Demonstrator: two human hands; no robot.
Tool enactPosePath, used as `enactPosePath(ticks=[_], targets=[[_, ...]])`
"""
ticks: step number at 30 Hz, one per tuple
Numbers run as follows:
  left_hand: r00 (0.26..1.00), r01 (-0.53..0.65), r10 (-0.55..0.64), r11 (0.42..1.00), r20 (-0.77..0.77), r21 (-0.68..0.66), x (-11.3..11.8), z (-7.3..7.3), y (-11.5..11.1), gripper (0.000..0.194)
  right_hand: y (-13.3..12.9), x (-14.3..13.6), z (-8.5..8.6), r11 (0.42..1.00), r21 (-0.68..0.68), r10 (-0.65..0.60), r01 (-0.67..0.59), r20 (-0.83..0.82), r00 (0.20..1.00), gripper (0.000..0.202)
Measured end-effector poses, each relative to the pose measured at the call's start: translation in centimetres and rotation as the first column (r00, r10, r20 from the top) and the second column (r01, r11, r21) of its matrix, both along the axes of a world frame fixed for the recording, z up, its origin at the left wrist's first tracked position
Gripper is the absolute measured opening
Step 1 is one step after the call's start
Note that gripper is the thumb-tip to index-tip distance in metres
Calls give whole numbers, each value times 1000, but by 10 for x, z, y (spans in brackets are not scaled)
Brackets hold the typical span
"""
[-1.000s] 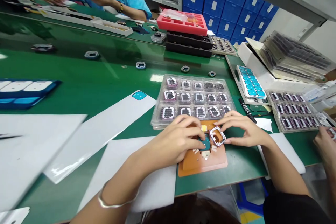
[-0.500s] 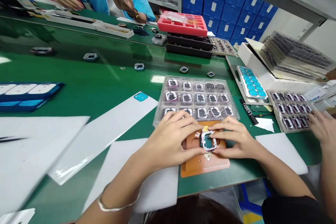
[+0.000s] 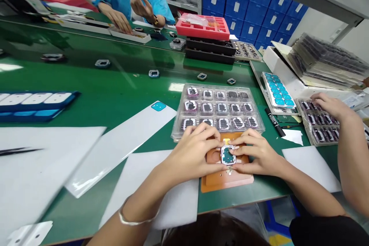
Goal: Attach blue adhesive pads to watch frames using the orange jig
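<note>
Between my two hands is a small rounded-square watch case [image 3: 228, 155], pale-rimmed with dark green inside, lying on an orange-brown fixture plate [image 3: 227, 185]. My left hand [image 3: 196, 152] grips its left side, thumb at the lower edge and fingers at the upper edge. From the right, my right hand [image 3: 256, 153] pinches it too, with a fingertip reaching over the rim. A strip of yellow tape [image 3: 226, 141] shows just above the case. Directly behind my hands stands a clear plastic tray [image 3: 176, 123] with rows of similar cases.
A co-worker's hand [image 3: 328, 103] rests over a second tray of cases [image 3: 313, 136] at right. Nearby lie a black marker [image 3: 274, 122] and white foam sheets [image 3: 311, 169]. Loose cases [image 3: 153, 73] line the far side. Across the table, another person's hand [image 3: 119, 21] reaches into a white box.
The watch case now sits flatter on the plate, still between both my hands. The co-worker's hand at right has moved to the tray's far side. The person opposite has reached into a white box.
</note>
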State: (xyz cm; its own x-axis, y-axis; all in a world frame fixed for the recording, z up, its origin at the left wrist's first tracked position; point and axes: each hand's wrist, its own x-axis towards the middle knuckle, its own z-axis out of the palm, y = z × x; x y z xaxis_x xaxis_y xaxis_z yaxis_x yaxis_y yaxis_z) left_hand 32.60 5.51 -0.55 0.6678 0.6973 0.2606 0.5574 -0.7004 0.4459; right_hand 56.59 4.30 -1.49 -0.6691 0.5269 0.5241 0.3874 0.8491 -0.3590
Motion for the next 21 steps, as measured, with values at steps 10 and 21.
enactPosePath(ticks=[10,21], targets=[[960,109,-104,994,261,-5,17,-7,-7,73,-4,-5,-10,909,-417,-140,-3,-312,940,49],[890,-4,-67,988,451,155,17,-15,-6,55,-3,-2,-19,715,-662,-135,-223,-444,886,60]])
